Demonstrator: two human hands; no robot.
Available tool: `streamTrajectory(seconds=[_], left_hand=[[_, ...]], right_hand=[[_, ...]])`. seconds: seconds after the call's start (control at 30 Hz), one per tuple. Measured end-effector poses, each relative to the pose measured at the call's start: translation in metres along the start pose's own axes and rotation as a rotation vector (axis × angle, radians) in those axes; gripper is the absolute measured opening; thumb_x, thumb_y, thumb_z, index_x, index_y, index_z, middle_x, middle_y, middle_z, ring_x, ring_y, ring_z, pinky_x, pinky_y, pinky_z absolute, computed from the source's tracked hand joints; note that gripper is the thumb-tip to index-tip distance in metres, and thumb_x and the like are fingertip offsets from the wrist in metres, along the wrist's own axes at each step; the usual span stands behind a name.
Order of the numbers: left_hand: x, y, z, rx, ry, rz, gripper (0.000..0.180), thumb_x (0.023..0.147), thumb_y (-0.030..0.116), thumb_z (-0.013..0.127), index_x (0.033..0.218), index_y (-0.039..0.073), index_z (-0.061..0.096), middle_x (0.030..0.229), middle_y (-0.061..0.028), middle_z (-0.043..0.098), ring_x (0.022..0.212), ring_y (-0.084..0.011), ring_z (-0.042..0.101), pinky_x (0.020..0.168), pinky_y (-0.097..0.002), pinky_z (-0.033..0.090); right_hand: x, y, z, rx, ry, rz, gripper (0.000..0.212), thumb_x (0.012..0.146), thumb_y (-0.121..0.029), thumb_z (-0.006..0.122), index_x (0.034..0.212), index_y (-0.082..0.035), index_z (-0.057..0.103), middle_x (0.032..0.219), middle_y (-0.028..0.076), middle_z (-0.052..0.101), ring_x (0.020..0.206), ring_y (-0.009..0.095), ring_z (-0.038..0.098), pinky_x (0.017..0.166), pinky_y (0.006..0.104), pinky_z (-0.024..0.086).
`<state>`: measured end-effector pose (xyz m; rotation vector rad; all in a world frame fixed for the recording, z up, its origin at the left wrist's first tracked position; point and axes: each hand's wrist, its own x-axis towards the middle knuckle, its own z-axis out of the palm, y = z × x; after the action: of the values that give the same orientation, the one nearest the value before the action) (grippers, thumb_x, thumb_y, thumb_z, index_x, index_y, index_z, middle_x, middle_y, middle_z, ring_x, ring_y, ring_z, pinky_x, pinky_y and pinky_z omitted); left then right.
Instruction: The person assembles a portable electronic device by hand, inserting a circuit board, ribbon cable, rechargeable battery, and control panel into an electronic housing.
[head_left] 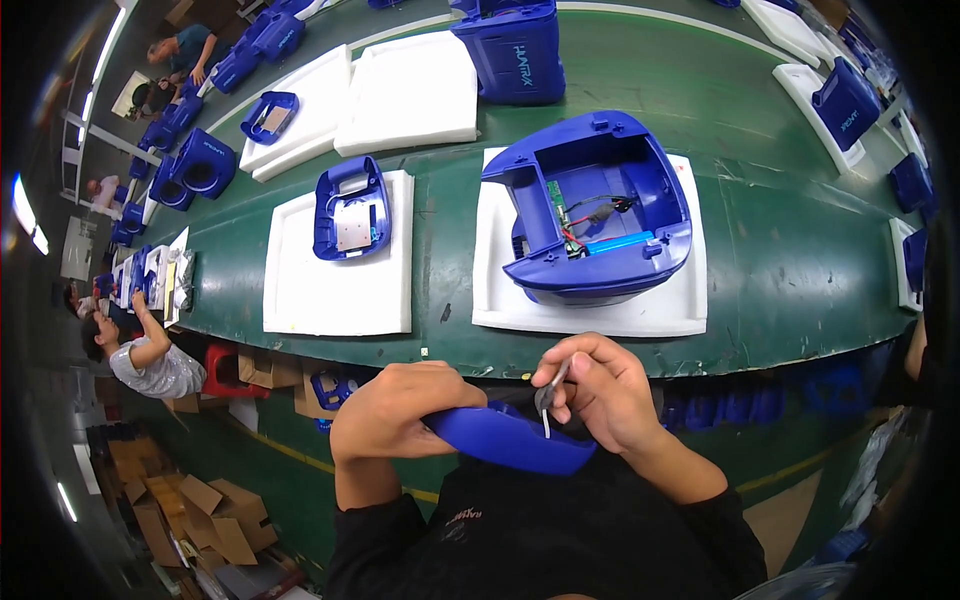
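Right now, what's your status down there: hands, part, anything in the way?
Left hand grips blue plastic part. Right hand pinches small grey piece onto it. Nothing between hands; open blue housing rests beyond.

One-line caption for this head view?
Both hands, left hand and right hand, hold a blue plastic part below an open blue housing on foam.

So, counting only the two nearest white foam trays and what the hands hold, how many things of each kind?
White foam trays: 2
Blue shells on them: 2
Blue part in left hand: 1
Thin tool in right hand: 1
Total: 6
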<state>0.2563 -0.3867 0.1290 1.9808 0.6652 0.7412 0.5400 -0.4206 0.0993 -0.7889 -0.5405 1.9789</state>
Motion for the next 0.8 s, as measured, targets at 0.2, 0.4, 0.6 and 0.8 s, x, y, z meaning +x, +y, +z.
streamTrajectory(seconds=[0.2, 0.4, 0.6, 0.8], left_hand=[[0.015, 0.0, 0.008, 0.031, 0.082, 0.014, 0.038, 0.075, 0.011, 0.094, 0.108, 0.001, 0.076, 0.091, -0.0118, 0.076, 0.076, -0.031, 0.071, 0.072, -0.039, 0.057], [0.035, 0.004, 0.008, 0.18, 0.127, 0.062, 0.042, 0.071, 0.015, 0.095, 0.106, 0.003, 0.076, 0.087, -0.0089, 0.072, 0.077, -0.0289, 0.068, 0.072, -0.0392, 0.054], [0.048, 0.002, 0.004, 0.17, 0.047, 0.095, 0.041, 0.073, 0.017, 0.095, 0.105, 0.003, 0.074, 0.087, -0.0081, 0.07, 0.078, -0.0278, 0.067, 0.072, -0.0386, 0.05], [0.05, -0.004, 0.011, 0.116, 0.065, 0.122, 0.039, 0.074, 0.018, 0.095, 0.104, 0.003, 0.074, 0.089, -0.0078, 0.072, 0.077, -0.0281, 0.068, 0.071, -0.0367, 0.05]], right_hand=[[-0.014, -0.009, -0.019, -0.133, -0.032, -0.231, 0.02, 0.108, -0.006, 0.074, 0.123, 0.006, 0.073, 0.112, 0.017, 0.077, 0.084, 0.014, 0.069, 0.071, 0.0262, 0.057], [-0.013, -0.043, -0.027, -0.5, -0.175, -0.468, 0.02, 0.105, 0.001, 0.074, 0.123, 0.01, 0.077, 0.112, 0.022, 0.077, 0.093, 0.019, 0.076, 0.082, 0.0286, 0.062], [-0.003, -0.062, -0.026, -0.595, -0.194, -0.389, 0.023, 0.094, 0.013, 0.077, 0.116, 0.009, 0.081, 0.108, 0.022, 0.077, 0.09, 0.025, 0.078, 0.08, 0.0353, 0.066], [0.005, -0.061, -0.041, -0.708, -0.337, -0.35, 0.034, 0.089, 0.011, 0.083, 0.121, 0.002, 0.083, 0.113, 0.016, 0.078, 0.101, 0.022, 0.077, 0.087, 0.0314, 0.063]])
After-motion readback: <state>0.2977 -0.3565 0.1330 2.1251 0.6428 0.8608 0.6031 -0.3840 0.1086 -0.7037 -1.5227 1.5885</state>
